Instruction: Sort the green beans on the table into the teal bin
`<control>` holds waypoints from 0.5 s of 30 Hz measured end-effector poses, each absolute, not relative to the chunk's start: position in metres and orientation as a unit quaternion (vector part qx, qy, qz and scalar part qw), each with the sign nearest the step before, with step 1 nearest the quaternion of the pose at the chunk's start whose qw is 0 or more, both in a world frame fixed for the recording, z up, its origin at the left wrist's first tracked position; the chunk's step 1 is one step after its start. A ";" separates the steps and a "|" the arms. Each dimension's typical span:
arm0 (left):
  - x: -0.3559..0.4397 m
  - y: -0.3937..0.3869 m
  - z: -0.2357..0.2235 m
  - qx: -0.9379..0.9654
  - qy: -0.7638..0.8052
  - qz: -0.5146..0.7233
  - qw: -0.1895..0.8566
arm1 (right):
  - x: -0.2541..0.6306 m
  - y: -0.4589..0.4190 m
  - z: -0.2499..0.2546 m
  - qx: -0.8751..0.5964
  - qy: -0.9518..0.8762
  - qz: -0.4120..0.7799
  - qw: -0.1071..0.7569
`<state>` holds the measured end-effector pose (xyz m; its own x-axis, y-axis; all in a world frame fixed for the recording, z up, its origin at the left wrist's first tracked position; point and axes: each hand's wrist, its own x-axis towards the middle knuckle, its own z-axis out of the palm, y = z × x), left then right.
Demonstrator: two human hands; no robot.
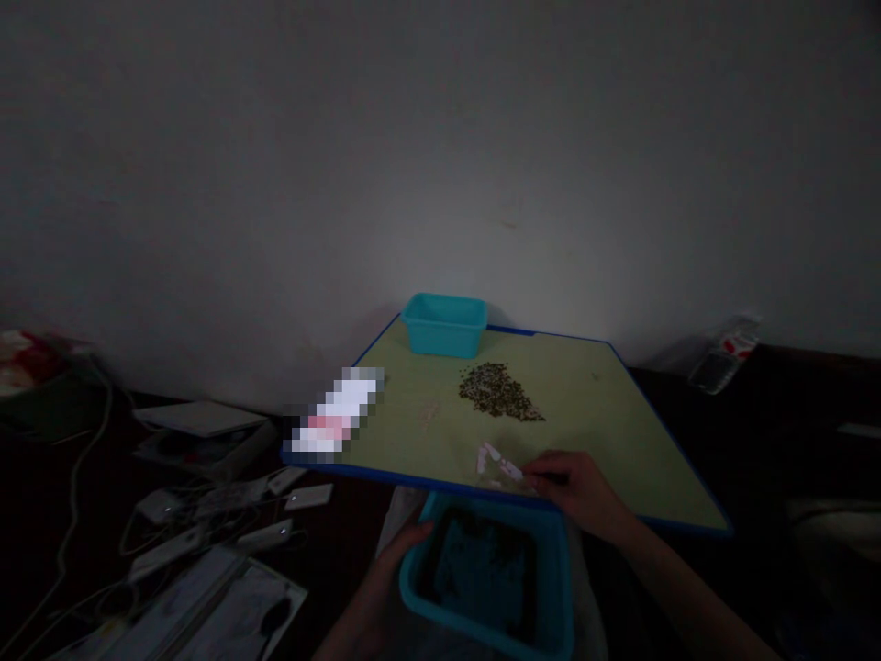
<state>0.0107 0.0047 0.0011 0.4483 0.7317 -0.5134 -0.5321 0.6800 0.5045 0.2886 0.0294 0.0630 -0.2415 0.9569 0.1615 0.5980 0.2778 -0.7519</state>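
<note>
My left hand (403, 548) grips the left rim of a teal plastic basin (565, 588), its thumb over the edge. The basin rests on my lap below the table's front edge, with dark material inside that I cannot make out. At the front of the table (592, 441), my right hand (568, 479) is closed in a pinch, fingertips at a small white-patched piece (499, 459), too dim to name. Behind it lies a spread pile of small brown grains or beads (496, 390).
A second teal basin (446, 329) stands at the table's back left. A bright, blurred-out phone-like slab (337, 413) lies at the left edge. Chargers and cables (227, 505) clutter the floor on the left. A clear plastic package (726, 358) is at the right, by the wall.
</note>
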 end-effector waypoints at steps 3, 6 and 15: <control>0.012 0.004 0.004 0.147 0.368 0.364 0.843 | 0.295 0.032 0.064 -0.528 -0.731 0.286 0.325; 0.013 0.004 0.004 0.147 0.353 0.376 0.844 | 0.314 0.043 0.065 -0.547 -0.719 0.260 0.340; 0.018 0.004 0.010 0.125 0.361 0.397 0.835 | 0.390 0.106 0.065 -0.665 -0.619 0.139 0.395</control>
<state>0.0181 0.0039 0.0105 0.4242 0.7532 -0.5027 -0.5727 0.6532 0.4954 0.3898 0.1061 0.0649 0.1960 0.9323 0.3040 0.7124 0.0776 -0.6974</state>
